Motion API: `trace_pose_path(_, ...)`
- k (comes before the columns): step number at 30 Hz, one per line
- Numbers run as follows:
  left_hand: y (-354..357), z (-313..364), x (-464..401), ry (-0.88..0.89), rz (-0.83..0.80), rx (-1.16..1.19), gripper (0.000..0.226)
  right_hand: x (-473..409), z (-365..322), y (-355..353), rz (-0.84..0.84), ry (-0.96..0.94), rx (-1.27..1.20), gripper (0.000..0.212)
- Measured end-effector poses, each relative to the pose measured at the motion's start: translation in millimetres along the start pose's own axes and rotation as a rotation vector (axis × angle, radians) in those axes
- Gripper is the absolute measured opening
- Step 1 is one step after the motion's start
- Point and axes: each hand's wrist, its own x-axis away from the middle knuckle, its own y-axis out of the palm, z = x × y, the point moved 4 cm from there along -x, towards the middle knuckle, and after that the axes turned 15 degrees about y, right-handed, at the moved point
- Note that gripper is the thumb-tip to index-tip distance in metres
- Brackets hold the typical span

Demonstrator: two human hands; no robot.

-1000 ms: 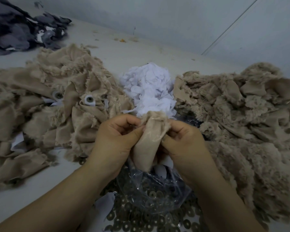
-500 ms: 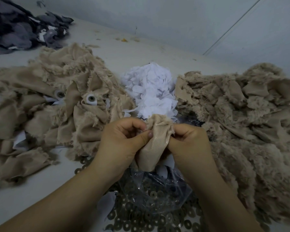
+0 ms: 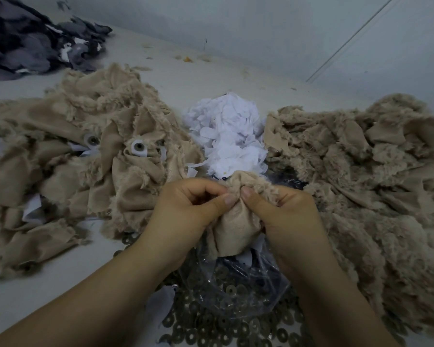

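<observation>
Together, left hand [image 3: 186,209] and right hand [image 3: 288,216] pinch the beige fabric piece [image 3: 233,229].

Dim workroom corner.
A pale grey wall [image 3: 261,26] meets a light work surface [image 3: 186,78]; a thin line [image 3: 348,38] slants across the wall.

Pale grey work surface [image 3: 48,296], running back to a wall. Far left corner: heap of dark grey cloth [image 3: 23,41]. Left: spread heap of tan fur cloth [image 3: 68,146], white slips mixed in. Centre, between the tan heaps and touching both: mound of white scraps [image 3: 228,136]. Right: second tan fur heap [image 3: 361,184], deeper pile, reaching the near edge. Near centre: layer of flat metal washers [image 3: 211,329], with a clear plastic bag [image 3: 236,291] lying on them. Along the wall: loose tufts and one orange crumb [image 3: 187,59].
</observation>
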Motion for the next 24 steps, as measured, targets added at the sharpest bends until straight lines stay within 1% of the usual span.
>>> trace_pose_path(2,1,-1,0,-0.040,0.012,0.052,0.005,0,1,1,0.001,0.031,-0.008,0.012)
trace_pose_path(4,2,-1,1,-0.039,0.025,0.053,0.005,0,1,1,0.008,0.047,-0.022,0.010)
trace_pose_path(6,3,-1,1,-0.021,0.039,0.015,0.015,0,1,0,0.011,0.070,-0.048,0.008)
trace_pose_path(8,5,0,1,0.002,0.049,-0.033,0.017,1,-2,-1,0.037,0.051,-0.028,0.007)
trace_pose_path(10,6,2,2,0.019,0.050,-0.075,0.013,1,-5,-1,0.067,0.031,-0.007,0.013)
trace_pose_path(13,7,5,3,0.050,0.049,-0.128,0.013,1,-4,-2,0.126,0.031,0.036,0.032)
trace_pose_path(16,7,8,5,0.086,0.043,-0.142,0.008,2,-4,-3,0.178,0.001,0.102,0.037)
trace_pose_path(20,6,7,4,0.091,0.053,-0.140,0.004,4,-7,-2,0.189,-0.025,0.137,0.033)
trace_pose_path(24,5,2,3,0.064,0.049,-0.152,0.015,5,-9,-2,0.199,-0.073,0.156,0.027)
